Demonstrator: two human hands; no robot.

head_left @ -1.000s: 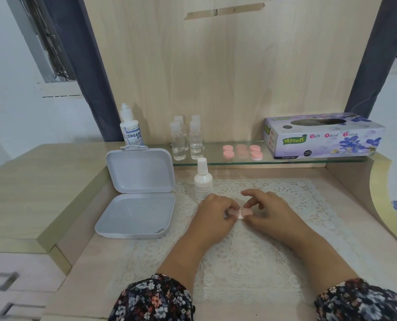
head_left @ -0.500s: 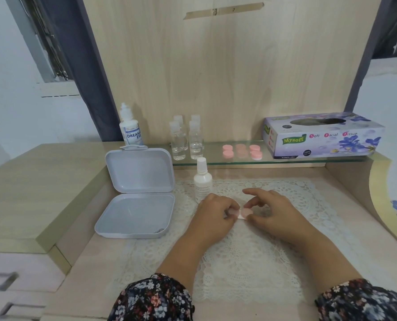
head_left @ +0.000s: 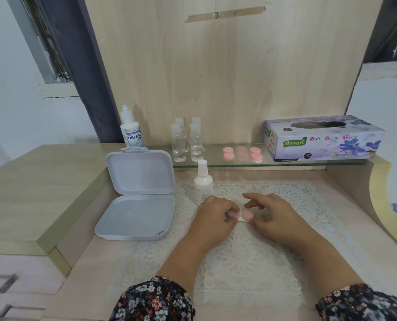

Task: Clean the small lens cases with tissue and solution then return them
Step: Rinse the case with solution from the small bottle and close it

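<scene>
A small pink lens case point(head_left: 245, 215) lies on the lace mat between my two hands. My left hand point(head_left: 216, 216) pinches its left end with curled fingers. My right hand point(head_left: 271, 214) has its thumb on the case's right cap, its fingers curved above it. A white spray bottle of solution point(head_left: 202, 181) stands just behind my left hand. More pink lens cases point(head_left: 242, 154) sit in a group on the glass shelf. The purple tissue box point(head_left: 323, 138) stands on the shelf at the right.
An open grey plastic box point(head_left: 137, 200) lies left of the mat. A lens solution bottle point(head_left: 131, 130) and several small clear bottles point(head_left: 188, 142) stand at the back. The glass shelf edge point(head_left: 297, 163) juts over the desk. A raised wooden ledge point(head_left: 42, 193) borders the left.
My right hand's fingers have lifted and spread a little above the case, showing more of the pink cap. My left hand has stayed in place.
</scene>
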